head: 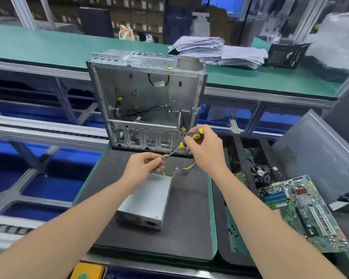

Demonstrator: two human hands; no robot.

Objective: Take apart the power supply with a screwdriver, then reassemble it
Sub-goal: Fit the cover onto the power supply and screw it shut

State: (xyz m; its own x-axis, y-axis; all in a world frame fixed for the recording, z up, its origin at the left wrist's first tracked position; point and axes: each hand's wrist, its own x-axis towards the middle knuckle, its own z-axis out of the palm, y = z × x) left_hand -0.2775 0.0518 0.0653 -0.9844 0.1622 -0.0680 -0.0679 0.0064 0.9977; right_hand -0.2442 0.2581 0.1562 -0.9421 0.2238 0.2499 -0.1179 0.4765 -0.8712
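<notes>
1. The right hand (206,152) has its fingers curled round the yellow-and-black screwdriver (186,141), whose tip slants down toward the left fingers.
2. The left hand (143,168) pinches a small metal part (166,156) at that tip; it is too small to identify.
3. The power supply (147,200) lies on the bench's black mat (189,214), just below the left fingers.
4. The open computer case (147,93) stands upright beyond both hands' fingers.
</notes>
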